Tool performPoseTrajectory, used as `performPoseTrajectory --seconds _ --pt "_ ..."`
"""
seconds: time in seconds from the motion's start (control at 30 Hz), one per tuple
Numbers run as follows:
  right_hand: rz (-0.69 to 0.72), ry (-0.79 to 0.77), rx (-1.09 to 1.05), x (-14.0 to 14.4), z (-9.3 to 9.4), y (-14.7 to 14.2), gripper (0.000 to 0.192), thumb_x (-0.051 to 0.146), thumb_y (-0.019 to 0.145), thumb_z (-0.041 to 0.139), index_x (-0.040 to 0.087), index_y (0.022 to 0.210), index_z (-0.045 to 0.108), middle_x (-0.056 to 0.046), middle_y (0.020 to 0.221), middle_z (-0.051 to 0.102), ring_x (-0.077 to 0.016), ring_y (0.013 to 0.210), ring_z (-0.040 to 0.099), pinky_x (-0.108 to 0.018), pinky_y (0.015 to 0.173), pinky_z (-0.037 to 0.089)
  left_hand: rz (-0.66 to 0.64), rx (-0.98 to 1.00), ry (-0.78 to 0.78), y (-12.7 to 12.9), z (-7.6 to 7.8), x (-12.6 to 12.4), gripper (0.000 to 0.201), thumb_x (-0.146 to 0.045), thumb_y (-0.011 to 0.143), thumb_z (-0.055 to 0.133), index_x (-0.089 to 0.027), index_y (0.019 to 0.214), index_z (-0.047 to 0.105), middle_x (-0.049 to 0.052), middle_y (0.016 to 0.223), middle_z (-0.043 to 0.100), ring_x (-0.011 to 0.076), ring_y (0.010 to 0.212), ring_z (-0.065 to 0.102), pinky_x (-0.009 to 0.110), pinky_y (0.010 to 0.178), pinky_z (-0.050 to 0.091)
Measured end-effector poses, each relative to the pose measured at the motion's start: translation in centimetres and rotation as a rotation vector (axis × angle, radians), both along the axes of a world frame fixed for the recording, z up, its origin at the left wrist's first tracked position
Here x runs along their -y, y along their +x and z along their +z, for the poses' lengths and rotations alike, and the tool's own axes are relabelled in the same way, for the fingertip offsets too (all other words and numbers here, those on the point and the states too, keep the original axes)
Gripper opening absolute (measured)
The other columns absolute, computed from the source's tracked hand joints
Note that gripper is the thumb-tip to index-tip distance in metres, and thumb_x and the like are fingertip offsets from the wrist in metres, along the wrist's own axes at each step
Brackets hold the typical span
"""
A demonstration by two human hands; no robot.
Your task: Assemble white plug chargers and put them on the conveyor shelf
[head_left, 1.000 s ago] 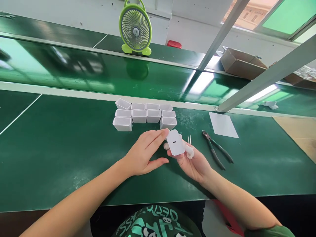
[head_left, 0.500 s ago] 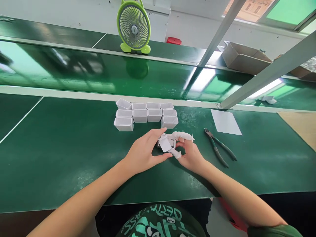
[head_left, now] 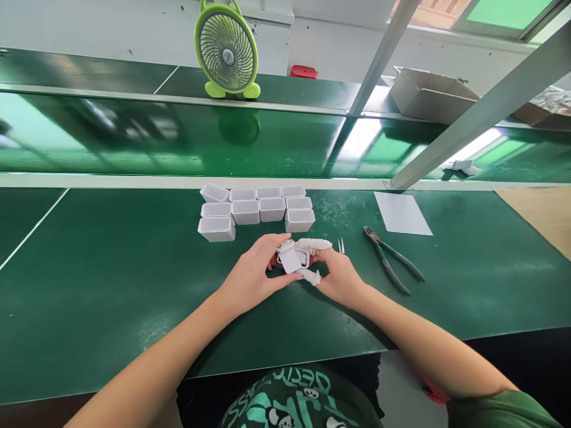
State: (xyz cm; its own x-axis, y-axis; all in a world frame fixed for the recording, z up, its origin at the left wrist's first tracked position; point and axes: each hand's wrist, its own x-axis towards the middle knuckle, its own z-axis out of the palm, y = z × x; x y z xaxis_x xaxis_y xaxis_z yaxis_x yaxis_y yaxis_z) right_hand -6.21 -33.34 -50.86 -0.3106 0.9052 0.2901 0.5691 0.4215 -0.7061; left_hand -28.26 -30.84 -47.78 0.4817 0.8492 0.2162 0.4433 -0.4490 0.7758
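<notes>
My left hand (head_left: pixel 259 267) is closed around the left side of a small white plastic box (head_left: pixel 291 259) with a flat flap over its opening. From the other side my right hand (head_left: pixel 336 270) grips the same box, its thumb and index finger covered in crumpled white wrapping (head_left: pixel 313 244). Just beyond the right knuckles, two slim pointed tips like those of tweezers (head_left: pixel 341 245) stick out; whether the hand holds them I cannot tell. Ahead of my hands, several open white boxes (head_left: pixel 245 211) stand in rows on the green table (head_left: pixel 111 285).
Diagonal cutters (head_left: pixel 388 258) lie opened to the right, near a white paper sheet (head_left: pixel 402 214). Brown cardboard (head_left: pixel 542 217) covers the table's right end. A green fan (head_left: pixel 227 53) and a cardboard box (head_left: pixel 430 98) stand on the back shelf, with a slanted metal post (head_left: pixel 482 107) in front.
The view has shifted slightly, so everything sits a bit further left. Both hands keep hold of the box, and the pointed tips beyond my right hand show more clearly.
</notes>
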Motion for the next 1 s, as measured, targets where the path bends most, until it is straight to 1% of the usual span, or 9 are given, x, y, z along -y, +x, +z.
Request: performPoseTrajectory --seconds 0.1,0.2,0.37,0.43,0.57,0.67,0.8,0.9,1.0 --pt "0.027 -0.028 -0.011 -0.3 0.5 0.3 0.046 0.029 0.089 0.065 0.024 0.131 0.050 -0.007 0.111 0.072 -0.0195 0.083 0.072 -0.034 0.076 0.060 0.025 0.078 -0.146 0.0 0.2 -0.2 0.049 -0.036 0.081 0.077 -0.026 0.121 0.053 0.003 0.108 0.064 0.0118 0.074 0.057 0.026 0.069 0.054" --pt "0.119 -0.078 -0.011 -0.6 2.8 1.8 0.040 0.040 0.094 0.060 0.023 0.128 0.049 -0.010 0.121 0.069 -0.0199 0.093 0.070 -0.033 0.080 0.058 0.044 0.202 -0.355 0.0 0.6 -0.3 0.041 -0.033 0.081 0.076 -0.024 0.111 0.049 0.002 0.103 0.065 0.0116 0.075 0.058 0.026 0.069 0.053" --pt "-0.118 -0.255 0.443 -0.6 7.0 4.9 0.019 0.041 0.099 0.048 0.023 0.101 0.050 0.000 0.076 0.067 -0.0167 0.064 0.062 -0.027 0.058 0.044 -0.030 0.346 -0.588 0.0 0.5 -0.7 0.038 -0.029 0.084 0.072 -0.025 0.108 0.043 0.004 0.122 0.064 0.0083 0.070 0.060 0.026 0.066 0.054" --pt "-0.173 -0.308 0.637 -0.3 7.0 5.2 0.021 0.037 0.096 0.054 0.021 0.109 0.048 0.002 0.069 0.064 -0.0183 0.058 0.059 -0.027 0.053 0.035 -0.046 0.382 -0.638 0.0 0.5 -0.7 0.039 -0.028 0.084 0.072 -0.025 0.108 0.041 0.005 0.125 0.063 0.0080 0.068 0.061 0.027 0.065 0.054" --pt "-0.112 -0.325 0.781 -0.1 5.4 4.8 0.038 0.019 0.091 0.052 0.018 0.127 0.041 -0.003 0.079 0.068 -0.0216 0.062 0.062 -0.028 0.050 0.029 -0.041 0.391 -0.653 0.1 0.6 -0.6 0.038 -0.025 0.084 0.070 -0.026 0.108 0.040 0.006 0.129 0.062 0.0078 0.068 0.062 0.026 0.064 0.054" --pt "-0.135 -0.248 0.734 -0.4 4.9 4.7 0.038 0.014 0.089 0.048 0.018 0.127 0.039 -0.003 0.077 0.067 -0.0224 0.062 0.063 -0.028 0.051 0.030 -0.033 0.393 -0.655 0.1 0.6 -0.5 0.038 -0.026 0.085 0.070 -0.026 0.108 0.040 0.006 0.130 0.061 0.0079 0.068 0.063 0.025 0.062 0.053" --pt "-0.198 -0.145 0.371 -0.7 5.4 4.9 0.020 0.022 0.094 0.049 0.022 0.113 0.042 -0.003 0.086 0.070 -0.0204 0.071 0.068 -0.028 0.060 0.045 -0.012 0.418 -0.656 0.2 0.4 -0.3 0.040 -0.026 0.084 0.071 -0.026 0.108 0.039 0.006 0.130 0.061 0.0074 0.066 0.063 0.025 0.063 0.054" --pt "-0.137 -0.043 0.169 -0.5 5.4 4.8 0.016 0.026 0.097 0.050 0.024 0.113 0.045 -0.007 0.104 0.071 -0.0205 0.090 0.071 -0.030 0.071 0.053 -0.003 0.427 -0.661 0.3 0.3 -0.3 0.040 -0.025 0.083 0.072 -0.026 0.107 0.039 0.006 0.131 0.061 0.0073 0.065 0.063 0.026 0.064 0.055" --pt "-0.048 0.050 0.195 -0.4 4.9 4.4 0.018 0.018 0.097 0.047 0.024 0.113 0.051 -0.008 0.114 0.069 -0.0230 0.103 0.066 -0.035 0.082 0.054 -0.007 0.433 -0.659 0.4 0.3 -0.3 0.041 -0.026 0.083 0.072 -0.026 0.108 0.039 0.007 0.131 0.060 0.0077 0.066 0.064 0.027 0.064 0.056"
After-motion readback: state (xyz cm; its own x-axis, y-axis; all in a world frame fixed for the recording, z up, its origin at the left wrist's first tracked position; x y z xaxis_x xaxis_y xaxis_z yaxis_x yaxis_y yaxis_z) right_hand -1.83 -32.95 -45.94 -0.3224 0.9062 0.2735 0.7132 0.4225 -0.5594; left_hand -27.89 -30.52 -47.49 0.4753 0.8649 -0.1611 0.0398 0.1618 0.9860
